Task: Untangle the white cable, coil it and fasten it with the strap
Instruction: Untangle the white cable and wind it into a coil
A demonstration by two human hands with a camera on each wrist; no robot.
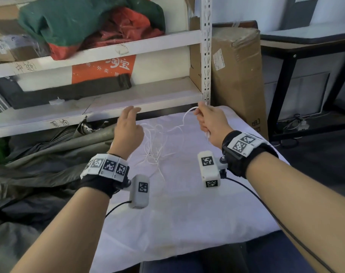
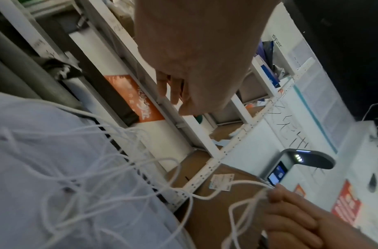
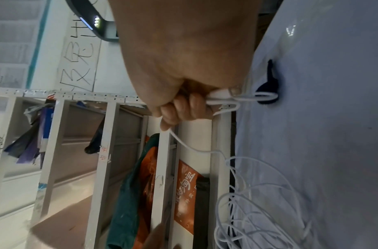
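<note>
A thin white cable (image 1: 155, 142) lies in a loose tangle on the white cloth-covered table (image 1: 177, 213). One strand rises from it to my right hand (image 1: 201, 115), held above the table's far edge. In the right wrist view that hand (image 3: 184, 111) grips the cable (image 3: 258, 202) near its white plug ends (image 3: 221, 99), and a dark strap (image 3: 270, 80) shows just beside them. My left hand (image 1: 130, 115) hovers left of the tangle with fingers relaxed and holds nothing. The left wrist view shows those fingers (image 2: 175, 91) above the cable (image 2: 81, 170).
A white metal shelf rack (image 1: 206, 56) with bags and boxes stands right behind the table. A tall cardboard box (image 1: 236, 75) leans at the back right, with a black-framed table (image 1: 285, 75) beyond it. Crumpled grey fabric (image 1: 39, 164) is heaped on the left.
</note>
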